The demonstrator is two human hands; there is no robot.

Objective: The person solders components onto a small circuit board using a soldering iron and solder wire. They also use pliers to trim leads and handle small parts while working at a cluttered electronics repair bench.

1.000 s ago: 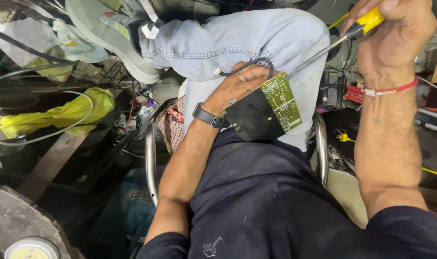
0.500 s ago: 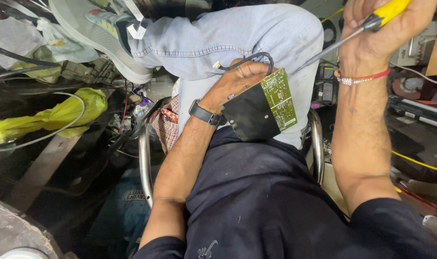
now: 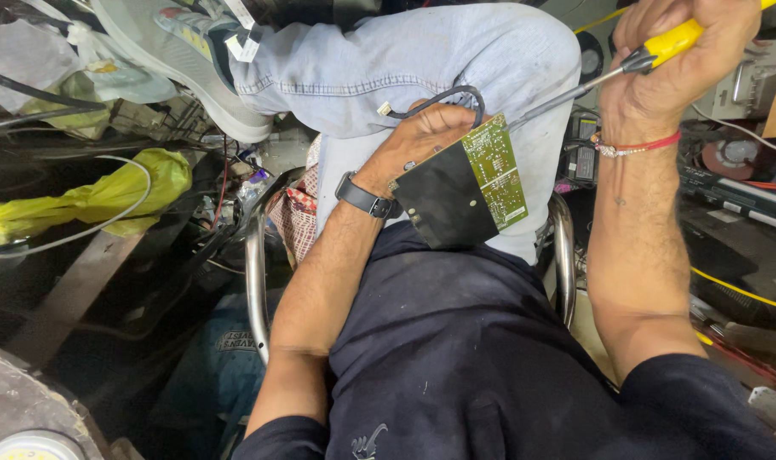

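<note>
on the lap, left hand (image 3: 422, 140) gripping circuit board (image 3: 469, 183), right hand (image 3: 673, 64) clutching screwdriver (image 3: 626, 64)

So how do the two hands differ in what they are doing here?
The left hand lies low on the knee, curled over the green circuit board and its black panel; the right hand is raised and fisted round a yellow-handled screwdriver. The left wrist wears a dark watch, the right a red thread band. The screwdriver's shaft slants down to the board's top edge. Both hands are bare and gripping something.
</note>
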